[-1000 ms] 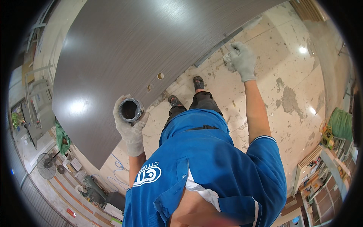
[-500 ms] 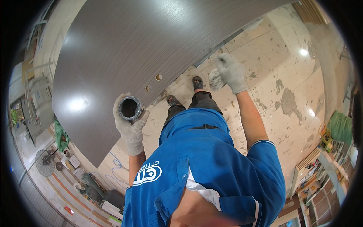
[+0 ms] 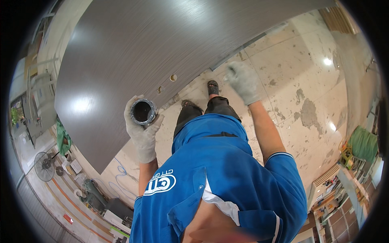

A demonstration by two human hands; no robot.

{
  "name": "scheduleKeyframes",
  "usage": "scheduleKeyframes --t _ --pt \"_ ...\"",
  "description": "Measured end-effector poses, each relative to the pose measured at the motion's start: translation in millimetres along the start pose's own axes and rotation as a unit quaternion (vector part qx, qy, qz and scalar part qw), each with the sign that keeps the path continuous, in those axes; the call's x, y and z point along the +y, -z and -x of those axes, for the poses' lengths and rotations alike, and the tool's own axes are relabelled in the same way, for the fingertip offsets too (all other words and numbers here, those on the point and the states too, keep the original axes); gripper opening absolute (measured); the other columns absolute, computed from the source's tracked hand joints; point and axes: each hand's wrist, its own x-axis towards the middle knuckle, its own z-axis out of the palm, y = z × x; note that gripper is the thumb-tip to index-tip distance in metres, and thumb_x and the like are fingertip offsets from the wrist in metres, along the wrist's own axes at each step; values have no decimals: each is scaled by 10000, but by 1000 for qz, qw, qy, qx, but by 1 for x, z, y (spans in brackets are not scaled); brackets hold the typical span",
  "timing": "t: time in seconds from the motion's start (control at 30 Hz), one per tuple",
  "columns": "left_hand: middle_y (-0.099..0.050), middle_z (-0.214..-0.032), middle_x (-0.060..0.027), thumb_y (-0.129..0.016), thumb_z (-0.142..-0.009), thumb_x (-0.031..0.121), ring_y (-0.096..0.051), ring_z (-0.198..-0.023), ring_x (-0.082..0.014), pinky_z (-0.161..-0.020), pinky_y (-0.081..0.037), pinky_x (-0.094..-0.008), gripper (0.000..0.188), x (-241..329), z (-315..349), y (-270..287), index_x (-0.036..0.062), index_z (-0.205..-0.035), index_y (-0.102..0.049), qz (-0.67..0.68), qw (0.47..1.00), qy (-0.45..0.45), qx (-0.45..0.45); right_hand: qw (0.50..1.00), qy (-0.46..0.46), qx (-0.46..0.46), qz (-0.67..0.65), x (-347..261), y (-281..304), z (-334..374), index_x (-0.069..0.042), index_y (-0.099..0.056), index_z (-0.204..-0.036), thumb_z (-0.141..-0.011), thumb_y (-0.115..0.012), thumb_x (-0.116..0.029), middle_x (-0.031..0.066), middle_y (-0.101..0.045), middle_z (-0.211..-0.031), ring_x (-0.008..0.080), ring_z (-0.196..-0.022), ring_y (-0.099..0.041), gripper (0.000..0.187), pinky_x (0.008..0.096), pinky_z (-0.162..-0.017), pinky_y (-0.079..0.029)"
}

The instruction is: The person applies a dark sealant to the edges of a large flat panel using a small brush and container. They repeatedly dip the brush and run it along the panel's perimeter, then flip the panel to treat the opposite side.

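At frame centre, my gloved left hand (image 3: 142, 129) grips a dark cylinder (image 3: 142, 111) by the grey panel (image 3: 133, 60); my right hand (image 3: 243, 81) hovers loosely curled, empty, and I judge it must steady the panel's edge next.

A bright blue short-sleeved polo shirt with a white logo on the chest and white trim at collar and sleeve cuff. Pale grey knit work gloves cover the left hand (image 3: 142, 131) and right hand (image 3: 244, 81). Dark trousers, dark open sandals.
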Motion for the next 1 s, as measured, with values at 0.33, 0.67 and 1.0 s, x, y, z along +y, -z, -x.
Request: scheduleKeyframes --t 0.33,0.67,1.0 --pt "-559 -1336 -108 -880 -680 26 -597 -1171 -204 -961 -567 -325 825 -14 9 33 57 -1391 -462 27 999 -18 16 981 158 -25 -113 -110 -25 15 -118 -711 -919 -894 -656 -251 82 -675 -827 260 -798 -680 146 405 -730 -538" --pt "-533 -1377 -107 -858 -722 15 -603 -1135 -192 -957 -547 -318 810 -20 33 75 63 -1418 -446 57 993 -4 106 914 362 -150 104 -208 -104 -11 -172 -708 -971 -904 -603 -252 41 -678 -1020 257 -996 -633 149 520 -934 -444" --pt "-541 -1354 -96 -856 -739 28 -604 -1117 -181 -960 -541 -319 780 -1 26 33 55 -1408 -455 74 989 6 126 926 222 -63 298 -61 -33 -91 -112 -731 -893 -860 -612 -150 80 -676 -723 275 -657 -688 129 473 -651 -567"
